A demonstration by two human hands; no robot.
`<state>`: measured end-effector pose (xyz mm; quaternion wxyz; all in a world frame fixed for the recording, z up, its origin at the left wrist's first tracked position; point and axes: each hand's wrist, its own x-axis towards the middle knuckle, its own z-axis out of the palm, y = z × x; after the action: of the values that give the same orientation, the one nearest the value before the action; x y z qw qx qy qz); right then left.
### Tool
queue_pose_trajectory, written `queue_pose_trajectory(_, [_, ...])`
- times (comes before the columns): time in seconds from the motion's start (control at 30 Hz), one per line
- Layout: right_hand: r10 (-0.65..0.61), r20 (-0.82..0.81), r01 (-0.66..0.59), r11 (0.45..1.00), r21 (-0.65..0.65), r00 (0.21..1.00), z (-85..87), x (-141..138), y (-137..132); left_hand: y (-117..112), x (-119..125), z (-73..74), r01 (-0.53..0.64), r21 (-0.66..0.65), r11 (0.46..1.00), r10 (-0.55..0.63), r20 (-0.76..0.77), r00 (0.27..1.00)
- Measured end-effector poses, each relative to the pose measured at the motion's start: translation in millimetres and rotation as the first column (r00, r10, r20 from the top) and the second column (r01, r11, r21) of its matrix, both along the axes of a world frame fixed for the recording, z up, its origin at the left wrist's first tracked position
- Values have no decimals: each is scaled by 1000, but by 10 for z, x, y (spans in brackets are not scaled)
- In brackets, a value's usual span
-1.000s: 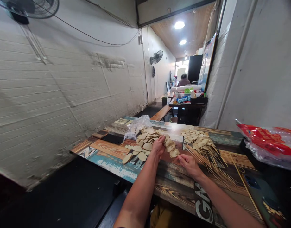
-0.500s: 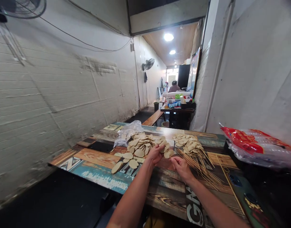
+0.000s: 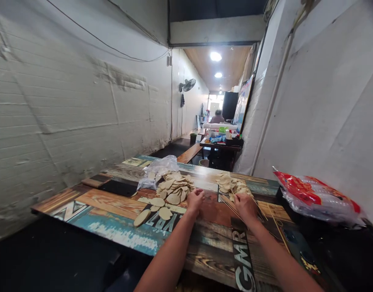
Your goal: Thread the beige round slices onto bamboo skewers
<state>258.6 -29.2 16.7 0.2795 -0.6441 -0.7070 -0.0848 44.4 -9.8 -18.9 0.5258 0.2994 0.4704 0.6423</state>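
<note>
My left hand [image 3: 195, 200] is loosely curled beside the left pile of thin, pale round slices [image 3: 174, 187]; nothing shows in its fingers. A few loose slices [image 3: 157, 202] lie in front of that pile. Over to the right, my right hand [image 3: 246, 206] is closed around the stick of a wooden skewer [image 3: 232, 194], at the near edge of a second pile of slices [image 3: 227, 182]. Bare ends of several thin sticks [image 3: 231, 207] poke out beneath this hand, which partly hides them. Which slices hang on the held skewer I cannot tell.
A clear plastic bag [image 3: 163, 165] lies behind the left pile. At the right stands a red and clear plastic package [image 3: 317, 194], with a phone [image 3: 298, 243] nearer me. Beyond the patterned table [image 3: 113, 235] are a bench [image 3: 189, 153], a cluttered table and a seated person [image 3: 217, 117].
My hands have moved apart. The right one carried the skewered slices to the right pile, while the left one let go of them and stayed near the left pile. The view has shifted somewhat.
</note>
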Motion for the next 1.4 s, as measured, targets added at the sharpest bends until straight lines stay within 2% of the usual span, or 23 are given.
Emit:
queue_pose_trajectory(0.1, [-95,100,97,995,-16,990,110,89,192,-52,10,11,-38,7,999,38,-323,946])
queue_pose_trajectory(0.2, [-153,125,153,988,10,980,225,96,121,-145,-21,80,-22,12,1000,25,-553,833])
queue_pose_trajectory(0.23, [-164,133,162,986,30,977,256,93,25,-176,-43,104,-32,19,999,37,-601,799])
queue_pose_trajectory(0.3, [-76,213,71,997,34,974,286,92,-247,-231,-100,144,-80,35,996,82,-692,718])
queue_pose_trajectory(0.4, [57,382,2,988,-152,923,239,114,-687,-291,-191,175,-131,36,991,100,-848,520])
queue_pose_trajectory(0.47, [42,474,75,972,-224,879,178,125,-875,-313,-232,177,-123,9,992,59,-910,411])
queue_pose_trajectory(0.5, [32,503,112,961,-254,864,152,124,-925,-317,-244,173,-113,-9,994,36,-922,386])
queue_pose_trajectory(0.57, [11,530,169,942,-290,848,121,110,-952,-318,-263,161,-88,-31,996,6,-921,389])
queue_pose_trajectory(0.63, [2,533,185,936,-298,846,118,85,-931,-315,-308,149,-64,-30,998,1,-904,428])
queue_pose_trajectory(0.73, [-11,527,186,942,-281,850,126,77,-901,-322,-505,165,-130,12,991,71,-882,467])
queue_pose_trajectory(0.8, [-11,492,183,936,-302,871,119,125,-893,-338,-735,215,-226,57,972,148,-900,409])
queue_pose_trajectory(0.9, [-18,404,163,931,-326,915,93,282,-867,-347,-1124,332,-315,97,944,180,-952,248])
queue_pose_trajectory(0.97, [-36,375,175,923,-344,926,75,400,-838,-319,-1328,396,-335,104,937,165,-973,160])
queue_pose_trajectory(1.03, [-40,377,190,909,-370,925,59,489,-812,-259,-1443,417,-301,85,950,122,-987,107])
queue_pose_trajectory(1.13, [-17,402,199,888,-414,916,39,533,-799,-144,-1458,364,-207,22,978,47,-992,114])
queue_pose_trajectory(1.27, [-34,394,208,889,-409,918,29,512,-835,-63,-1365,263,-190,52,980,83,-983,162])
queue_pose_trajectory(1.4, [-57,363,243,836,-491,930,75,545,-947,-78,-1360,252,-124,50,991,62,-993,100])
